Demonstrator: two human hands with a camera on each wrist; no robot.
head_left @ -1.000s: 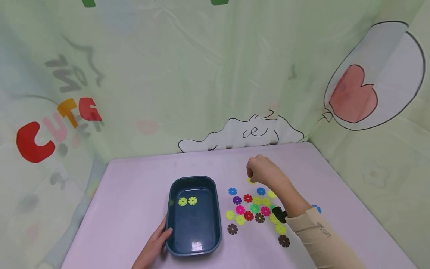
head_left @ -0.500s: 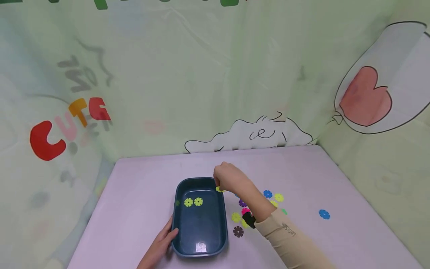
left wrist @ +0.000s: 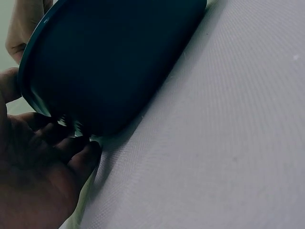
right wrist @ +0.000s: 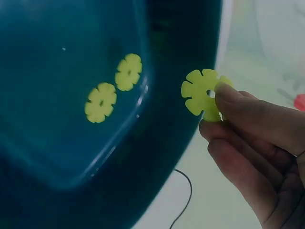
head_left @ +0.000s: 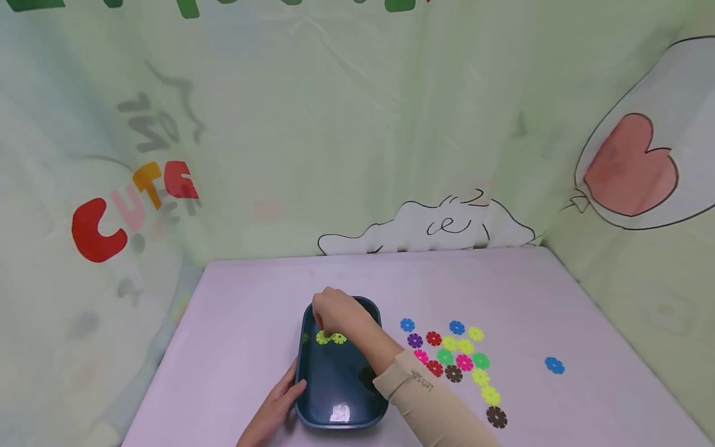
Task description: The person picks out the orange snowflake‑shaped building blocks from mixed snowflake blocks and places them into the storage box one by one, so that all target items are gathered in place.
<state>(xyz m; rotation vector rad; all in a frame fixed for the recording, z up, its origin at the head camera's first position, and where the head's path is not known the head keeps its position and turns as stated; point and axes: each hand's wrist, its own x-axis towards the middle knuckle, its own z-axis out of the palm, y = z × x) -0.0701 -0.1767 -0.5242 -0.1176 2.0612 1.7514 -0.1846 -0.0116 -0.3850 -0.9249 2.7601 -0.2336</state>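
A dark blue plastic tray (head_left: 335, 394) stands on the table. My left hand (head_left: 276, 400) holds its left side, with the thumb over the rim and the other fingers against the outer wall, as the left wrist view shows. My right hand (head_left: 343, 315) is above the tray's far half. Between thumb and fingers it pinches a yellow snowflake building disc (right wrist: 196, 93) by the edge. Two more yellow discs (right wrist: 101, 103) lie side by side on the tray floor, apart from the held one.
Right of the tray, several snowflake discs in blue, purple, red, pink, green, yellow and brown (head_left: 454, 373) are spread over the pink table (head_left: 251, 292). One blue disc (head_left: 555, 365) lies farther right. A printed curtain (head_left: 313, 136) rises behind the table.
My right hand has carried the yellow disc leftward from the loose discs to above the tray. The left hand keeps its hold on the tray, while the head view has shifted slightly.
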